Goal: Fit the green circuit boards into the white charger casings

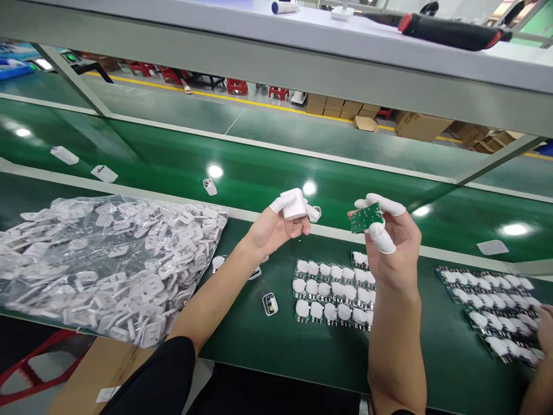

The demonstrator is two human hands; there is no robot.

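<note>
My left hand (pixel 280 222), with white finger covers, is closed around a white plastic charger housing (pixel 295 204), raised over the green bench. To its right, my right hand (pixel 389 230) pinches a green circuit board (pixel 366 218) by its edges between covered thumb and fingers. The board and the housing are apart. Below lie rows of circuit boards (pixel 330 291) topped with white blobs, partly hidden by my right forearm. An open white housing with parts inside (pixel 270 304) rests on the bench between my arms.
A clear bag of white plastic pieces (pixel 108 259) covers the left of the bench. More board rows (pixel 488 294) lie at right, beside another person's hand (pixel 545 328). White housings (pixel 209 187) sit on the green strip behind. A shelf edge (pixel 276 46) crosses above, bearing a black-and-red tool (pixel 453 31).
</note>
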